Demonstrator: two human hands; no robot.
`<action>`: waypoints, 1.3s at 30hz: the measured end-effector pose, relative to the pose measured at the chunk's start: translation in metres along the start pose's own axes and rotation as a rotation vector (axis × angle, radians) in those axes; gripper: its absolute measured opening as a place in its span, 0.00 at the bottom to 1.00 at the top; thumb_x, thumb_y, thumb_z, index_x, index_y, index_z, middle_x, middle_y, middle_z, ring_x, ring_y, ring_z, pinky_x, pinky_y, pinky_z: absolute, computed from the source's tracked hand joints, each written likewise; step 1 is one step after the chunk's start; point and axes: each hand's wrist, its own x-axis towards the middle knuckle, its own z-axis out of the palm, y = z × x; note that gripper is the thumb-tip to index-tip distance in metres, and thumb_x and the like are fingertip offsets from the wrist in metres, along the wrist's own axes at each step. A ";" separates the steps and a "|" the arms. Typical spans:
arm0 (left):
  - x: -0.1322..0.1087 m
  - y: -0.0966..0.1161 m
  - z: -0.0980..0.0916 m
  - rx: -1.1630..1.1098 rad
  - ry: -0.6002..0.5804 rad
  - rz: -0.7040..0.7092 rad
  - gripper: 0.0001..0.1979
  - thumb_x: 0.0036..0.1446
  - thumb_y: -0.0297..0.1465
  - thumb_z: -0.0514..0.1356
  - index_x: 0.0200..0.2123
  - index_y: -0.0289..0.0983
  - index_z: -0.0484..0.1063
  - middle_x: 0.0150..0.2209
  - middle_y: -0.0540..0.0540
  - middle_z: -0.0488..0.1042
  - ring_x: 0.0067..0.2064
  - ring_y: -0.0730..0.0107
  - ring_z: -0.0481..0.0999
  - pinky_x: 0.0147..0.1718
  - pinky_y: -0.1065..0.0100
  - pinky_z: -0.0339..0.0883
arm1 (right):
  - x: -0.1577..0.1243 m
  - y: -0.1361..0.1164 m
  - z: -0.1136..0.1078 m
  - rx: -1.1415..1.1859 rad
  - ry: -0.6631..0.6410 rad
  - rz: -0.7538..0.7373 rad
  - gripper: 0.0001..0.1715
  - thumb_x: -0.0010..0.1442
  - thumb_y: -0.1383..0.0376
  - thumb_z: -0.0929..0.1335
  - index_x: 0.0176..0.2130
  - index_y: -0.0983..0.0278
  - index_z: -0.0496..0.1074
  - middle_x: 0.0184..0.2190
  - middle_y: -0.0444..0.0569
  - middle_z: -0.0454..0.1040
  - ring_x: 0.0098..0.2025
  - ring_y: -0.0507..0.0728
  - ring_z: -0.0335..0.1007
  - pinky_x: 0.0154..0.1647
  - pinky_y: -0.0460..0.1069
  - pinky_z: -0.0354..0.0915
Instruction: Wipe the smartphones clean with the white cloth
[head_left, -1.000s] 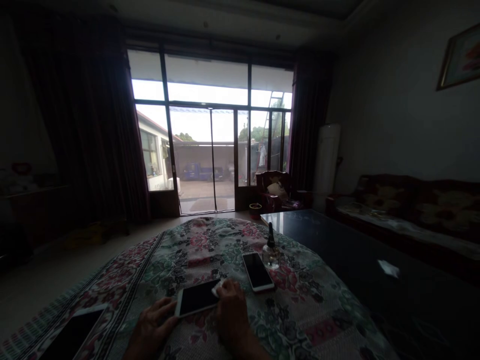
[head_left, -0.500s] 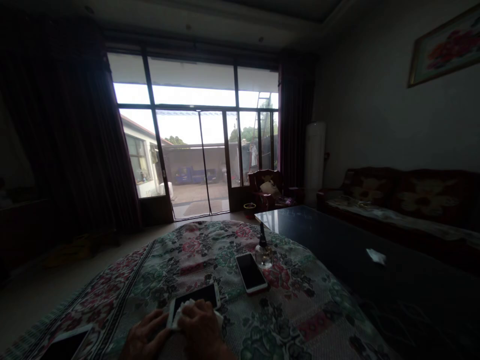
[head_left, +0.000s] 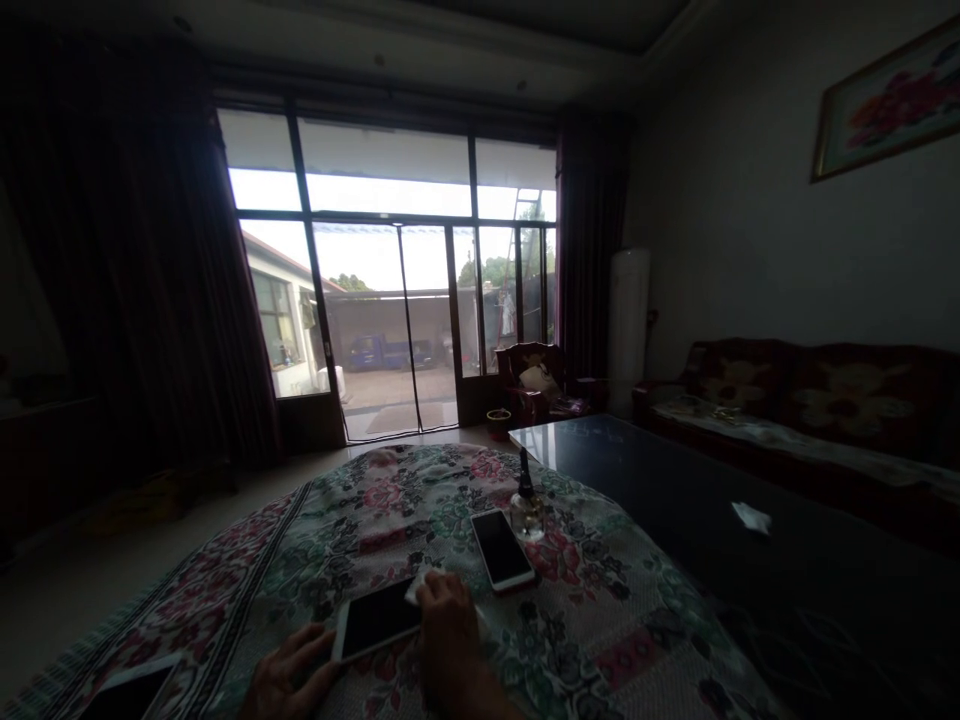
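A white-framed smartphone [head_left: 376, 618] lies face up on the flowered tablecloth [head_left: 577, 640], its dark screen showing. At its left end my left hand [head_left: 289, 672] rests with fingers stretched out, the tips touching the phone's edge. My right hand [head_left: 450, 625] is closed on a crumpled white tissue [head_left: 417, 588] over the phone's right end, covering that end. Just beyond sits a second smartphone [head_left: 502, 548], face up, beside a clear spray bottle [head_left: 527, 510] with a black nozzle. Another phone [head_left: 135, 690] lies at the lower left, partly cut off by the frame.
To the right stands a dark glossy table [head_left: 645, 470] with a crumpled white paper [head_left: 751, 518] on it. Behind are a wooden armchair [head_left: 532, 385], a flowerpot [head_left: 498, 420] and a long sofa [head_left: 787, 390]. Glass doors face a yard.
My right hand has slid right across the phone with the tissue, from its middle to its right end, uncovering more of the screen. My left hand has stayed at the left end.
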 end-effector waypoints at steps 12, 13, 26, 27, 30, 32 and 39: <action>-0.003 0.000 0.007 -0.020 0.050 -0.045 0.20 0.48 0.44 0.63 0.42 0.44 0.82 0.50 0.44 0.79 0.55 0.50 0.75 0.56 0.57 0.67 | -0.017 -0.048 0.030 -0.013 -0.190 -0.275 0.23 0.61 0.64 0.64 0.55 0.63 0.70 0.60 0.54 0.67 0.60 0.66 0.61 0.61 0.61 0.57; -0.003 -0.001 0.007 -0.016 0.052 -0.045 0.20 0.48 0.44 0.63 0.43 0.44 0.82 0.50 0.44 0.79 0.55 0.50 0.75 0.57 0.56 0.67 | -0.017 -0.045 0.031 -0.007 -0.153 -0.253 0.23 0.62 0.64 0.64 0.56 0.62 0.70 0.60 0.54 0.67 0.61 0.66 0.60 0.62 0.61 0.56; -0.004 0.004 0.009 0.022 0.067 -0.083 0.19 0.48 0.42 0.62 0.43 0.44 0.81 0.51 0.44 0.78 0.55 0.49 0.74 0.57 0.52 0.65 | 0.001 0.001 0.017 -0.121 -0.106 0.064 0.29 0.64 0.70 0.58 0.62 0.64 0.65 0.65 0.53 0.59 0.67 0.64 0.51 0.67 0.60 0.51; -0.004 0.003 0.010 0.024 0.074 -0.082 0.19 0.48 0.42 0.63 0.43 0.44 0.82 0.51 0.44 0.78 0.55 0.49 0.74 0.57 0.52 0.65 | 0.000 -0.003 0.019 -0.101 -0.101 0.037 0.28 0.64 0.70 0.58 0.62 0.64 0.65 0.65 0.52 0.60 0.67 0.64 0.52 0.66 0.60 0.51; -0.003 0.001 0.011 0.024 0.093 -0.071 0.18 0.46 0.41 0.64 0.42 0.45 0.82 0.50 0.44 0.79 0.54 0.49 0.75 0.57 0.53 0.66 | -0.005 -0.017 0.023 -0.035 -0.109 -0.069 0.26 0.64 0.65 0.61 0.60 0.63 0.67 0.64 0.52 0.62 0.66 0.64 0.54 0.66 0.58 0.51; -0.003 0.000 0.013 0.009 0.106 -0.061 0.18 0.46 0.41 0.64 0.41 0.45 0.82 0.49 0.45 0.80 0.53 0.50 0.75 0.56 0.55 0.67 | -0.006 -0.029 0.027 0.000 -0.131 -0.139 0.26 0.63 0.63 0.63 0.59 0.62 0.68 0.63 0.52 0.64 0.66 0.64 0.55 0.66 0.59 0.52; -0.005 -0.005 0.017 -0.011 0.142 -0.051 0.17 0.45 0.40 0.64 0.40 0.44 0.83 0.49 0.44 0.80 0.53 0.51 0.76 0.55 0.55 0.69 | 0.006 -0.042 0.061 0.038 -0.005 -0.196 0.20 0.62 0.69 0.62 0.51 0.60 0.74 0.55 0.51 0.73 0.61 0.61 0.63 0.63 0.58 0.56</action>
